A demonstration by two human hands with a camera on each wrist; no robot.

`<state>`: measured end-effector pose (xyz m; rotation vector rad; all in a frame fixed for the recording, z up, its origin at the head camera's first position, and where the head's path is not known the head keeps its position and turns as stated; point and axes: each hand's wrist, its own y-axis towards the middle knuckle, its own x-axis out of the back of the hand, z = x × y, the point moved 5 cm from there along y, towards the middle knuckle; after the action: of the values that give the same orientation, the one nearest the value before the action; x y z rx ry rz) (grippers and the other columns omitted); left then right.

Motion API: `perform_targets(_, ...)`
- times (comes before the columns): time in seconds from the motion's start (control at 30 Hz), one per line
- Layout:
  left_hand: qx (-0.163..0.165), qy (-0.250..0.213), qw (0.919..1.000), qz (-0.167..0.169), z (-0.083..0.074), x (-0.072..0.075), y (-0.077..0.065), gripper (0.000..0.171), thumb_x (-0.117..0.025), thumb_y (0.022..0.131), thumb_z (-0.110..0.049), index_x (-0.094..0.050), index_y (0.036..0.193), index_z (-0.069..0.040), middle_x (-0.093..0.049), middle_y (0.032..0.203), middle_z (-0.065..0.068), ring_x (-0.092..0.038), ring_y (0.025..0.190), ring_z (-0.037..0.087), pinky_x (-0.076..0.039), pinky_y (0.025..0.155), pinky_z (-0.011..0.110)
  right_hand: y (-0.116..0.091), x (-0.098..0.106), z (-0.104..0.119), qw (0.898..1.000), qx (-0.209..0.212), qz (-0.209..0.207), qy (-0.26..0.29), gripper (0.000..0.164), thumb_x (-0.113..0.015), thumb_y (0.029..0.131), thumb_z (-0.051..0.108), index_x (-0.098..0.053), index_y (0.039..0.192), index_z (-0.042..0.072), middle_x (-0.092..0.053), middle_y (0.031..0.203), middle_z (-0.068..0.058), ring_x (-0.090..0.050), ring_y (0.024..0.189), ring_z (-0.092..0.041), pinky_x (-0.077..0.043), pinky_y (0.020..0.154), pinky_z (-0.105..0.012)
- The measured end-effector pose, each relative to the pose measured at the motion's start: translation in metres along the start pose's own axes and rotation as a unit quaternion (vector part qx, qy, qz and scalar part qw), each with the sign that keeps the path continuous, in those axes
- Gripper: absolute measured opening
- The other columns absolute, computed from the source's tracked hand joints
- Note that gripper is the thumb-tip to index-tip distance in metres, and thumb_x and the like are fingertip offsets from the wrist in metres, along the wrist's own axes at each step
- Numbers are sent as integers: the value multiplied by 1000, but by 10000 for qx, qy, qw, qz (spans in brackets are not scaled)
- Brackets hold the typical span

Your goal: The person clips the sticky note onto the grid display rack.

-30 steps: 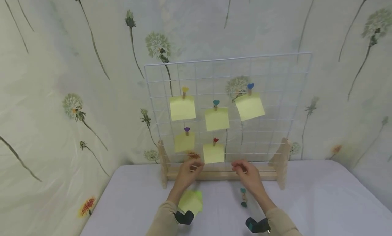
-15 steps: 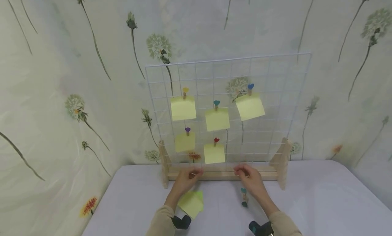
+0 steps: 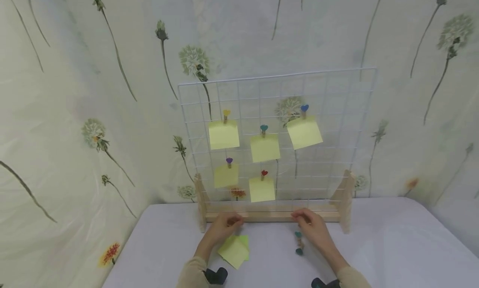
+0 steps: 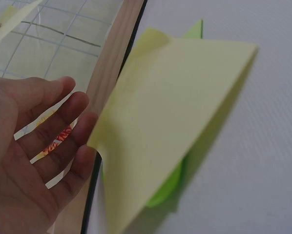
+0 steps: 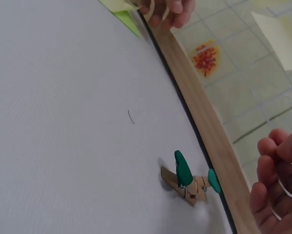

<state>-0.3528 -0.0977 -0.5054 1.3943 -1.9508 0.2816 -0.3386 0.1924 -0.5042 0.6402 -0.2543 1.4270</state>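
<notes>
My left hand (image 3: 223, 229) hovers between the grid stand and a small pile of yellow and green sticky notes (image 3: 233, 251). In the left wrist view its fingers (image 4: 63, 112) are loosely bent, with nothing in them, beside the top note's edge. My right hand (image 3: 315, 229) is just beyond two small wooden clothespins with green hearts (image 3: 299, 244); its fingers are loosely bent too, and it holds nothing. Several yellow sticky notes hang on the white wire grid (image 3: 338, 134), each under a heart clothespin, including a red one (image 3: 264, 173) and a blue one (image 3: 304, 108).
The grid stands upright in a wooden base (image 3: 269, 216) with a foot at each end, at the back of the white-covered table (image 3: 385, 246). Behind it hangs a cloth (image 3: 123, 51) printed with dandelions. A dark camera sits on each wrist.
Both hands have drawn back from the grid toward the front of the table and moved slightly apart. The hanging notes and clothespins stay as they were; the view has shifted slightly.
</notes>
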Motion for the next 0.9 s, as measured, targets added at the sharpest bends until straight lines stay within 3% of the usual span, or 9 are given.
perform_targets(0.13, 29, -119, 9998, 164, 8, -5, -5, 20, -57, 95, -23, -69, 107, -13, -70, 103, 0, -64, 91, 11, -50, 80, 22, -3, 5, -12, 10000, 17, 40, 1, 16, -53, 93, 6, -66, 100, 12, -70, 96, -4, -63, 86, -9, -49, 71, -19)
perform_targets(0.33, 17, -307, 9995, 5, 20, -7, -13, 18, -58, 94, -21, -67, 107, -13, -70, 107, 0, -64, 97, 11, -50, 85, 23, -11, 8, -26, 9998, 21, 166, -62, 17, -54, 93, 7, -66, 104, 12, -69, 99, -2, -60, 87, -3, -48, 76, -20)
perform_targets(0.6, -11, -648, 9970, -429, 38, -8, -26, 16, -60, 92, -25, -68, 104, -19, -69, 108, -2, -62, 106, 17, -48, 94, 29, -23, 1, -43, 9945, -320, 808, 582, 23, -55, 95, 23, -61, 115, 13, -62, 119, -6, -58, 106, -14, -49, 82, -18)
perform_targets(0.77, -35, -807, 9960, -393, 41, -11, -30, 16, -60, 92, -19, -67, 106, -15, -70, 108, 1, -63, 105, 18, -48, 93, 28, -26, 10, -57, 9942, -331, 641, 801, 23, -57, 94, 20, -61, 115, 11, -61, 122, -8, -59, 102, -4, -51, 78, -18)
perform_targets(0.9, -207, -704, 9956, -575, 35, -10, -31, 16, -61, 90, -11, -67, 105, -11, -70, 106, 4, -64, 101, 20, -49, 91, 29, -25, 14, -63, 9903, -397, 691, 1141, 29, -58, 94, 24, -59, 118, 8, -61, 121, -13, -59, 95, 1, -53, 76, -22)
